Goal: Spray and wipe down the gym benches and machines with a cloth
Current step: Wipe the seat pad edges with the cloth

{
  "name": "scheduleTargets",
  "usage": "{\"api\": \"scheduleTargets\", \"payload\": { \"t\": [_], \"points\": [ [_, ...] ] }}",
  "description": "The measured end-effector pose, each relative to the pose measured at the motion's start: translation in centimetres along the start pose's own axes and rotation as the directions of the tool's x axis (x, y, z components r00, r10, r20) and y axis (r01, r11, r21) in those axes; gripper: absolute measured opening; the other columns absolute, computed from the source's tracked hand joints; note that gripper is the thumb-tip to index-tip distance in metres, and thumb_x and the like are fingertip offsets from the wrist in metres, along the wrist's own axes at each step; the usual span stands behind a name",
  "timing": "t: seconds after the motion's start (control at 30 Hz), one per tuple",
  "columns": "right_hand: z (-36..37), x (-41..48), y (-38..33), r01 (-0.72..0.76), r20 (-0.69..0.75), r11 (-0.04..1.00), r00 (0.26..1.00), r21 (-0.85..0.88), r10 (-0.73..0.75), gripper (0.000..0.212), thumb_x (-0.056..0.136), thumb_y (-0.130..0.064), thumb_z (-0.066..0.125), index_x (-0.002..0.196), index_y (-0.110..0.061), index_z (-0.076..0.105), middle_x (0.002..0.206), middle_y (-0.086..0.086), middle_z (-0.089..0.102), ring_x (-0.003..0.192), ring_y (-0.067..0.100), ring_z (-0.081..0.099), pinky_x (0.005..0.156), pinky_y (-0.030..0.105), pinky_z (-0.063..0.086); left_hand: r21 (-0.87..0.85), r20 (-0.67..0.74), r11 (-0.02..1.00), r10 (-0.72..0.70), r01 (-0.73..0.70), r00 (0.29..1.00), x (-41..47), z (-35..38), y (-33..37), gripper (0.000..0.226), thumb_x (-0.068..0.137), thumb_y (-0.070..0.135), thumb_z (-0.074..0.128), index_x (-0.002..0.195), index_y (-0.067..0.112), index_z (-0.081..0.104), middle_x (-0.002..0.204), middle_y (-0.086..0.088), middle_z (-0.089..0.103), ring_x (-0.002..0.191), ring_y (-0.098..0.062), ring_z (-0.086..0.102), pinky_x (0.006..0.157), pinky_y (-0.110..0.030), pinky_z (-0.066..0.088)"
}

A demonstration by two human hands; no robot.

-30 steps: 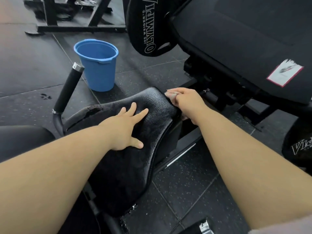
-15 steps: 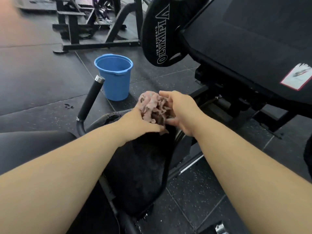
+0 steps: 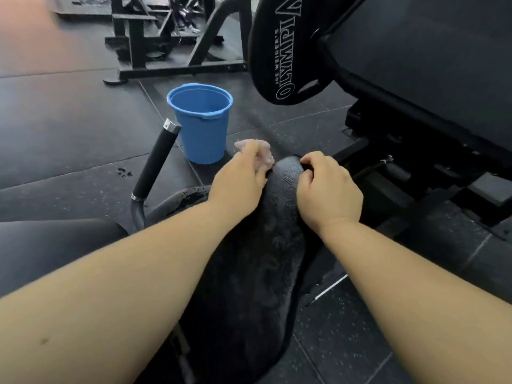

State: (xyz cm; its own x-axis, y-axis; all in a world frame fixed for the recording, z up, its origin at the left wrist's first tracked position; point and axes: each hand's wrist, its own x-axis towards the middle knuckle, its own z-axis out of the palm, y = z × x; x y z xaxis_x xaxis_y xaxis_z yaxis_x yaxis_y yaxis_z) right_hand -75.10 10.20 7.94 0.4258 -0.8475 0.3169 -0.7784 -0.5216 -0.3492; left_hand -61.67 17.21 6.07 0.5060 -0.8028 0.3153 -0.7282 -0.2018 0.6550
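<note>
Wiping stage, seat pad (image 3: pixel 263 259): black vinyl, curved, glossy with wet streaks. Pinkish, crumpled cloth (image 3: pixel 261 157) is bunched in the left hand (image 3: pixel 238 181) at the pad's far left edge. The right hand (image 3: pixel 329 189) curls over the pad's far tip, gripping it. Next move, probably: drag the cloth across the wet surface with firm pressure. A blue plastic bucket (image 3: pixel 201 120) stands on the rubber floor (image 3: pixel 69 120) just beyond.

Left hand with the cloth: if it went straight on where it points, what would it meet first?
Probably the weight plate; the line from the left hand and cloth passes right of the bucket, over the floor. Depth is unclear.
</note>
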Motion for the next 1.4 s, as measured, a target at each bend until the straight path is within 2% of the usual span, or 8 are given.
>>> {"api": "scheduleTargets", "payload": {
  "t": [0.13,0.5,0.67,0.83,0.97,1.13,1.27,1.4],
  "points": [
    [0.2,-0.2,-0.3,0.004,-0.027,1.0,1.0,-0.018,-0.005,0.03,0.095,-0.023,0.038,0.119,-0.027,0.054,0.116,-0.003,0.058,0.107,0.024,0.052,0.073,0.033,0.032,-0.132,0.036,0.988,-0.072,0.076,0.997,3.8,-0.4,1.1,0.047,0.101,0.018,0.044,0.148,0.014,0.036,0.116,-0.009,0.066,0.1,-0.025,0.064,0.083,-0.025,0.044],
    [0.4,-0.3,-0.3,0.03,-0.023,0.994,0.999,-0.101,-0.033,0.028,0.095,-0.024,0.039,0.119,-0.025,0.053,0.114,-0.002,0.057,0.104,0.026,0.05,0.072,0.035,0.032,0.107,0.44,0.994,-0.015,-0.036,0.898,4.9,-0.6,-1.5,0.04,0.103,0.034,0.034,0.071,0.017,0.05,0.137,0.004,0.057,0.131,-0.019,0.046,0.095,-0.03,0.036],
    [0.6,-0.2,-0.4,0.089,-0.012,0.976,0.996,-0.198,-0.093,0.028,0.094,-0.021,0.039,0.119,-0.018,0.052,0.114,0.004,0.056,0.101,0.03,0.05,0.071,0.036,0.027,0.227,0.426,0.972,-0.038,-0.066,0.904,3.4,-3.2,-5.5,0.029,0.103,0.037,0.04,0.092,0.017,0.058,0.101,0.002,0.062,0.1,-0.028,0.059,0.085,-0.037,0.042],
    [0.6,-0.1,-0.9,0.081,0.036,0.961,0.997,-0.263,-0.074,0.024,0.093,-0.018,0.039,0.115,-0.016,0.048,0.113,0.005,0.051,0.103,0.03,0.049,0.071,0.036,0.023,-0.169,0.216,0.98,-0.071,0.109,0.974,6.8,-2.5,0.1,0.023,0.101,0.033,0.047,0.118,0.03,0.062,0.098,0.007,0.064,0.07,-0.013,0.063,0.066,-0.014,0.048],
    [0.8,-0.2,-0.8,0.067,-0.034,0.973,0.996,-0.223,-0.077,0.024,0.093,-0.021,0.039,0.113,-0.016,0.052,0.11,0.006,0.054,0.101,0.031,0.051,0.07,0.036,0.025,-0.007,0.471,0.996,-0.078,0.092,0.879,7.7,1.1,2.7,0.036,0.104,0.023,0.036,0.128,0.01,0.06,0.133,-0.008,0.059,0.119,-0.025,0.055,0.087,-0.022,0.04],
    [1.0,-0.1,-0.5,0.071,-0.048,0.974,0.995,-0.216,-0.083,0.024,0.093,-0.023,0.04,0.112,-0.017,0.052,0.111,0.006,0.055,0.102,0.032,0.051,0.071,0.038,0.028,0.205,0.527,0.978,-0.082,-0.033,0.846,6.8,0.0,0.7,0.031,0.106,0.024,0.032,0.078,0.014,0.044,0.092,-0.015,0.057,0.05,-0.022,0.045,0.045,-0.024,0.039],
    [0.9,-0.1,-0.5,0.071,-0.047,0.97,0.995,-0.232,-0.085,0.024,0.094,-0.023,0.04,0.113,-0.018,0.053,0.11,0.005,0.054,0.102,0.03,0.051,0.071,0.038,0.027,0.306,0.565,0.939,-0.046,-0.158,0.824,6.0,-1.5,-2.6,0.046,0.103,0.047,0.035,0.071,0.016,0.046,0.138,-0.006,0.055,0.115,-0.022,0.057,0.085,-0.024,0.04],
    [1.1,-0.2,-0.5,0.081,-0.061,0.966,0.993,-0.245,-0.099,0.023,0.094,-0.022,0.041,0.111,-0.016,0.054,0.107,0.006,0.055,0.099,0.032,0.051,0.07,0.036,0.026,0.431,0.619,0.901,-0.252,-0.054,0.744,5.5,-4.6,-4.5,0.049,0.1,0.053,0.036,0.075,0.015,0.056,0.094,-0.013,0.063,0.092,-0.027,0.06,0.093,-0.033,0.044]
  ]
}}
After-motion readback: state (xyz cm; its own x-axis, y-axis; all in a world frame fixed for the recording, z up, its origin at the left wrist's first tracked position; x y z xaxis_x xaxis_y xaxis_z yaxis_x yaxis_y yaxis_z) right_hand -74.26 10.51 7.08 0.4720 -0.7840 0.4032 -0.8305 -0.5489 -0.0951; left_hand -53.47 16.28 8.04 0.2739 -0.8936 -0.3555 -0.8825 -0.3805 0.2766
